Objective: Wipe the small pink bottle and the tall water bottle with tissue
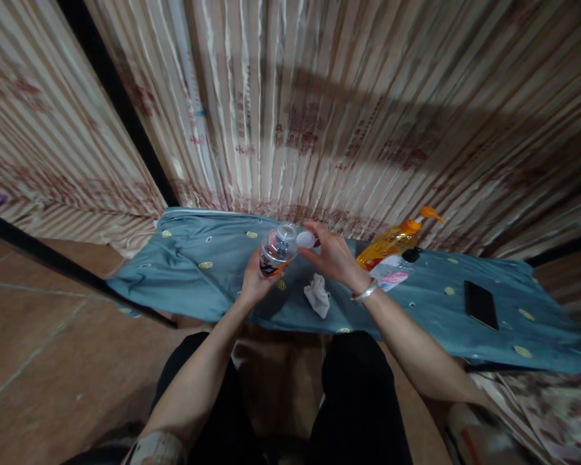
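Observation:
My left hand (257,281) is closed around a clear plastic bottle (279,248) with a black and orange label. The bottle stands uncapped, its round mouth facing up toward me. Close beside that mouth, my right hand (332,255) pinches a bottle cap (306,239) between thumb and fingers, its pale inside turned toward me. Cap and bottle look slightly apart. Below my right hand lies a crumpled white tissue (317,296) on the blue-green cloth (213,284).
To the right, an orange pump bottle (392,242) lies tilted beside a clear bottle (392,270) with a black cap. A dark phone (481,304) rests farther right. Black poles (121,110) stand at the left, and a pleated curtain (290,116) hangs behind the cloth.

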Action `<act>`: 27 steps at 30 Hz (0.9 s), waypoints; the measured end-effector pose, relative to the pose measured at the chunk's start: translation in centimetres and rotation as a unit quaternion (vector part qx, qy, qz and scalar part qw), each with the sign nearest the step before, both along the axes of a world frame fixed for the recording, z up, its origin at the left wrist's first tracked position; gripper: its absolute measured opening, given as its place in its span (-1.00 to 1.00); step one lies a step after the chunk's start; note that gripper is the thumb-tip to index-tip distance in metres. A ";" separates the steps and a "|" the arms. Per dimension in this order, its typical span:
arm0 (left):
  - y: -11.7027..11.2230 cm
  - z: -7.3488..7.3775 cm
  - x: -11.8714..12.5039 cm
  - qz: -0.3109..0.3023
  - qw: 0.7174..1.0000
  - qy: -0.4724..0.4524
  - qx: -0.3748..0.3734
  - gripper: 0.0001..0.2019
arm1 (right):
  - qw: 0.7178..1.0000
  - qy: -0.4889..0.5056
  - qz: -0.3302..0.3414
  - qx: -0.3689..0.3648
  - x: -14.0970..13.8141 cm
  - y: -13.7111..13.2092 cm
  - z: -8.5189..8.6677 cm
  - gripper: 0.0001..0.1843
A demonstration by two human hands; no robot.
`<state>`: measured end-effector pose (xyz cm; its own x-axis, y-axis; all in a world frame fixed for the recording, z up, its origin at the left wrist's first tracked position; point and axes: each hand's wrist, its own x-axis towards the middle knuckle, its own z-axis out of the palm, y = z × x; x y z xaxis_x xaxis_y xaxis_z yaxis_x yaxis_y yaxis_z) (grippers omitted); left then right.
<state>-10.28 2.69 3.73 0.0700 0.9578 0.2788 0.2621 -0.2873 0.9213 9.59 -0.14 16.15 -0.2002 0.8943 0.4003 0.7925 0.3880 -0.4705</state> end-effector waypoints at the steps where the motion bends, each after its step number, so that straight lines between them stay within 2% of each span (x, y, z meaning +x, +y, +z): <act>1: -0.1 -0.1 -0.1 -0.003 1.000 0.003 0.009 -0.24 | 1.000 -0.014 0.018 0.004 -0.1 0.1 0.7 -0.43; 5: -0.2 -0.8 -0.4 -0.025 0.999 -0.001 0.040 -0.23 | 0.994 -0.066 0.087 -0.018 -0.2 0.3 3.4 -0.39; 9: -0.2 -1.4 -0.2 -0.029 0.998 -0.007 0.049 -0.21 | 0.978 -0.150 0.140 -0.029 -0.3 0.4 5.6 -0.55; 13: -0.3 -1.3 0.0 -0.034 0.997 -0.010 0.066 -0.24 | 0.959 -0.208 0.193 -0.016 -0.3 0.4 6.9 -0.58; 16: -0.5 -1.3 0.1 -0.034 0.997 -0.008 0.071 -0.26 | 0.946 -0.238 0.218 -0.032 -0.2 0.5 7.3 -0.63; 23: -0.4 -2.0 0.4 -0.038 0.995 0.032 0.088 -0.26 | 0.937 -0.294 0.186 -0.048 -0.2 0.4 7.5 -0.78; 27: -0.3 -2.3 0.4 -0.037 0.993 0.045 0.106 -0.23 | 0.916 -0.375 0.126 -0.066 -1.1 -0.1 7.9 -0.64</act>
